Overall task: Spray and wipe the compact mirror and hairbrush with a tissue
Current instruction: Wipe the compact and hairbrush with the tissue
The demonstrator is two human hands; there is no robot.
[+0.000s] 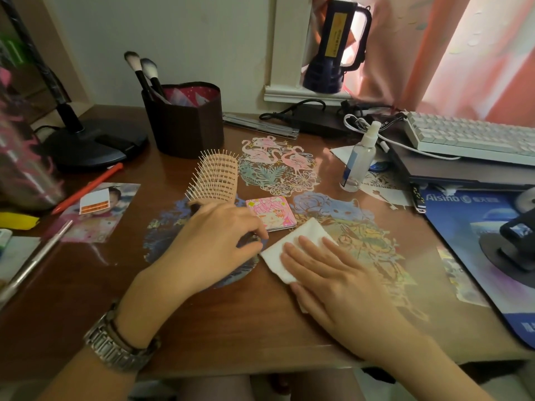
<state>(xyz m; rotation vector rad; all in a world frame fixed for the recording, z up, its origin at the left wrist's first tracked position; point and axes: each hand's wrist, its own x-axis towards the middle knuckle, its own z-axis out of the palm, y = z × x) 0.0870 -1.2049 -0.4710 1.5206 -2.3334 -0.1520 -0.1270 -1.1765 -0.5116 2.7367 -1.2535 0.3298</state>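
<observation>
The left hand (pixel 215 235) grips the handle of the peach plastic vented hairbrush (pixel 215 180), bristles up, on the brown wooden desk (pixel 202 314). The right hand (pixel 327 273) presses flat, fingers straight, on the folded white tissue (pixel 292 250). The square pink illustrated compact mirror (pixel 270 212) lies closed between both hands, just beyond the fingertips. The clear spray bottle (pixel 360 157) stands upright farther beyond the right hand.

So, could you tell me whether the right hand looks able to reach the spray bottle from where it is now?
Probably yes. The right hand lies flat on the tissue, holding nothing, and the spray bottle stands upright beyond it with only bare desk between. A white cable runs just behind the bottle.
</observation>
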